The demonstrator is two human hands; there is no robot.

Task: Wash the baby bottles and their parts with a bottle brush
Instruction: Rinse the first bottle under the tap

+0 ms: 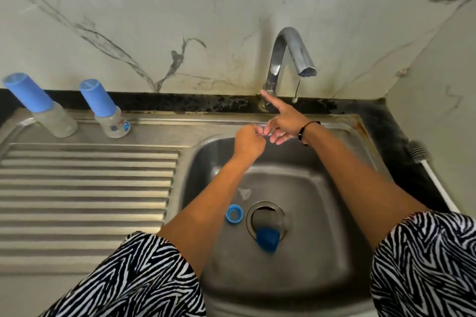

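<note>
Plastic bottles [58,121], capped, on drainboard [90,188]; ring [234,213], cap [268,238] in sink [322,252]: light, slippery, I'd take them by the body. Left hand [248,143] curled, contents unclear; right hand [284,123] grip wide

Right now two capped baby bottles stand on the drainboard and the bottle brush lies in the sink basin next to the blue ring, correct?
Not quite. The head view shows the bottle brush on the dark counter right of the sink, not in it. The two bottles and blue ring are as stated.
</note>
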